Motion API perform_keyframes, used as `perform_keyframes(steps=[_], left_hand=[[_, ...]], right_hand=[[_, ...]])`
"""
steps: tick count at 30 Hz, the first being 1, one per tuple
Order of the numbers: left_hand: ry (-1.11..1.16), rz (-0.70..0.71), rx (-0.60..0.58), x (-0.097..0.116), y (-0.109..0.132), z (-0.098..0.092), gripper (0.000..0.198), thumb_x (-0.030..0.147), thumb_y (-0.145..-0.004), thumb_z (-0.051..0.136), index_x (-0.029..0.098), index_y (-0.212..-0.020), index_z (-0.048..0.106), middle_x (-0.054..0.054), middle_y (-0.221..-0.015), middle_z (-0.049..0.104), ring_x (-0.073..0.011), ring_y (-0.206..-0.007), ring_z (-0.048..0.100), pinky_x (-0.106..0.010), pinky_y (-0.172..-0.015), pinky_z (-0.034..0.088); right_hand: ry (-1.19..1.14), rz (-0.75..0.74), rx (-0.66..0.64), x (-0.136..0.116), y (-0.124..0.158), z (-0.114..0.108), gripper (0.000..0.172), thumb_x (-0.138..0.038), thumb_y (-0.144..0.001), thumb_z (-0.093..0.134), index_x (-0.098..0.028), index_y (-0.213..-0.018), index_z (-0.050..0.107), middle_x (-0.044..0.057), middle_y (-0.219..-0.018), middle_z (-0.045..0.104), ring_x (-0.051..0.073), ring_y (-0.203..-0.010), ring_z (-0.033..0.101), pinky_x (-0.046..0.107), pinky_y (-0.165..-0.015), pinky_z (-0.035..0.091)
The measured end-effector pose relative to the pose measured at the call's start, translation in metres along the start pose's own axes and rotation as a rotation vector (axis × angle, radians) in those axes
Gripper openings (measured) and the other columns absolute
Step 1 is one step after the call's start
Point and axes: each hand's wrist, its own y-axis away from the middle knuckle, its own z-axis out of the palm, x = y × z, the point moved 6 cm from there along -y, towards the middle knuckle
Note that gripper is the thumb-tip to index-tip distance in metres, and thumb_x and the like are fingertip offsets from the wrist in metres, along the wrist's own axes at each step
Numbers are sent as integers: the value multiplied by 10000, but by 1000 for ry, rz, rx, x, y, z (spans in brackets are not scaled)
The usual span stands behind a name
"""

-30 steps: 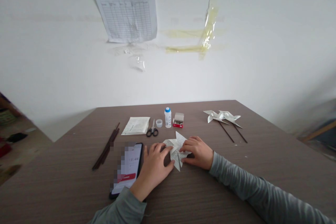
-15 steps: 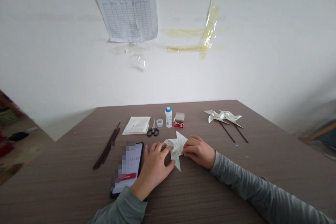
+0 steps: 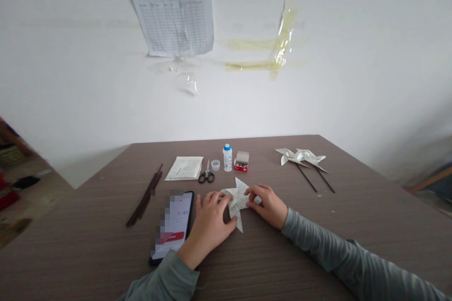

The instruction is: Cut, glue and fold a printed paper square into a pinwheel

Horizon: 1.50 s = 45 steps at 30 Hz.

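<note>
Folded paper (image 3: 236, 202) beside the phone (image 3: 173, 228) sits pinched between left hand (image 3: 208, 228) and right hand (image 3: 266, 205), fingers narrow, folds held flat.

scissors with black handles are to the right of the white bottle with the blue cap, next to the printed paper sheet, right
Not quite: the head view shows the black-handled scissors to the left of the blue-capped white bottle, not to its right. They are next to the printed paper sheet, as you said.
</note>
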Motion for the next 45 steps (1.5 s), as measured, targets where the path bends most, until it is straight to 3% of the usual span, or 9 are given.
perform_keyframes(steps=[5, 9, 16, 24, 38, 45], left_hand=[[-11, 0, -4, 1, 1, -1, 501, 243, -1067, 929, 308, -1564, 916, -154, -1690, 875, -484, -1684, 724, -883, -1542, 419], [-16, 5, 4, 3, 2, -3, 490, 228, -1061, 936, 305, -1545, 926, -157, -1678, 882, -492, -1671, 735, -885, -1535, 433], [-8, 6, -31, 7, 2, -7, 496, 191, -1085, 873, 288, -1570, 909, -159, -1739, 865, -483, -1718, 719, -900, -1542, 419], [5, -4, -38, 8, 1, -7, 527, 206, -1064, 875, 331, -1575, 916, -148, -1733, 870, -484, -1733, 712, -909, -1540, 420], [3, -13, -87, 13, 1, -12, 622, 155, -1075, 830, 318, -1671, 907, -176, -1771, 834, -492, -1768, 677, -902, -1563, 369], [-6, -10, -102, 13, -1, -7, 641, 171, -1066, 837, 348, -1676, 920, -186, -1791, 818, -500, -1779, 663, -935, -1551, 354]], right_hand=[[59, -2, -13, -11, -1, -7, 130, -202, -1093, 922, -321, -1063, 879, 17, -994, 906, 329, -1024, 907, 628, -1301, 717], [183, -56, -25, -22, 0, -13, 157, -186, -1154, 875, -327, -1106, 923, 34, -1053, 925, 320, -1068, 907, 540, -1243, 722], [258, -146, 20, -19, 4, -11, 162, -229, -1152, 892, -350, -1223, 974, 32, -1051, 948, 324, -1038, 917, 598, -1335, 690], [250, -152, 20, -12, 8, -5, 151, -216, -1184, 867, -311, -1185, 984, 51, -1106, 980, 304, -1078, 934, 601, -1392, 655], [266, -165, 3, -10, 5, 1, 151, -240, -1182, 869, -346, -1155, 973, 69, -1100, 980, 312, -1093, 944, 649, -1371, 672], [258, -149, -25, -8, 5, 0, 165, -266, -1182, 853, -361, -1146, 983, 82, -1089, 982, 341, -1090, 954, 683, -1381, 676]])
